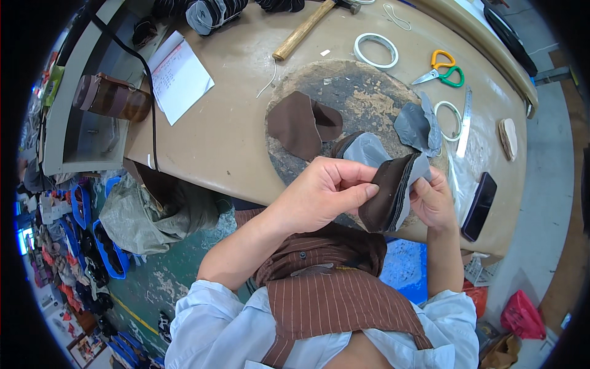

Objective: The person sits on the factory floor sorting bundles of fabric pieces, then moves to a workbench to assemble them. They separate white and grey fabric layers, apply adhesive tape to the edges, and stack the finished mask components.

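Observation:
Near the front edge of the table, both hands hold a stack of brown, leather-like shoe pieces point(384, 192) with grey backing, tilted upright. My left hand point(326, 192) pinches its left side between thumb and fingers. On the far right side, my right hand point(435, 200) is closed on the grey-backed edge, its fingertips partly hidden. Beyond the hands lies a worn round board point(335, 80). On it rest a loose brown piece point(296, 126), a grey-lined piece point(367, 149) partly behind the stack, and crumpled grey pieces point(418, 127).
Scissors point(441, 74), a steel ruler point(465, 120), a large tape roll point(394, 54) and a phone point(480, 206) lie to the right. A hammer point(301, 32) is at the back. Paper point(178, 80), a brown jar point(117, 98) and a black cable point(149, 80) are left.

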`<state>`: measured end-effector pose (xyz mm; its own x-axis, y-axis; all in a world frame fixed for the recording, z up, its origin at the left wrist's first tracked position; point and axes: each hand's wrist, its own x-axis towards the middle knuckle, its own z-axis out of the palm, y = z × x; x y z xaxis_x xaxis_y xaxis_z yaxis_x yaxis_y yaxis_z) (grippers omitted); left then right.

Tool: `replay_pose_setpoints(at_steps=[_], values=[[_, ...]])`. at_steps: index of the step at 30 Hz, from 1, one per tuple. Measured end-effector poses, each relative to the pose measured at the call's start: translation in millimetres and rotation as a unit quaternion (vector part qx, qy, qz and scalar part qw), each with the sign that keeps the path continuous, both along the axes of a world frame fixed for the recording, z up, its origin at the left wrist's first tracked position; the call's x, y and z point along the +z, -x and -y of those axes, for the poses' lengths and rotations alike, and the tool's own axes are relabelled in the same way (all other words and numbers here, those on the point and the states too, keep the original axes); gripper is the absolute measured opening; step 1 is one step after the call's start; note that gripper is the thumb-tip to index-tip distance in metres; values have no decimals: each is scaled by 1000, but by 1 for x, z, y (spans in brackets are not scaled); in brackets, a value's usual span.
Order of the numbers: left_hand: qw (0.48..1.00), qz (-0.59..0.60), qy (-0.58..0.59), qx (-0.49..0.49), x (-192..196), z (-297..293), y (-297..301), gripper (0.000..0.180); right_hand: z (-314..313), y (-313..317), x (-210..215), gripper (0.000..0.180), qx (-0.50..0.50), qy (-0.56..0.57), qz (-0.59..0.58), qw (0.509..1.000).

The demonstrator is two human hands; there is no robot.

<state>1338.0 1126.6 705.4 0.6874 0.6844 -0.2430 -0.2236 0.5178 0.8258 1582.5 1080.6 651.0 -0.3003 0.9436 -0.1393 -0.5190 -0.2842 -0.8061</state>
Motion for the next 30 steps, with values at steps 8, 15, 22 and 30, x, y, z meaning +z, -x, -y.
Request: replay_pose_setpoints(at_steps=[8,15,22,30], values=[[999,-32,-29,21,-11,0,1,24,1,-2,-3,31,9,-4,19,1000],[998,-20,-12,58,-16,2,0,21,1,2,0,30,-2,-26,31,999],[915,-78,-138,372,-22,-30,33,16,-26,-11,25,28,-269,-88,88,955],[819,-450,-274,228,-75,-78,73,26,-57,-24,19,34,-279,-269,712,585]])
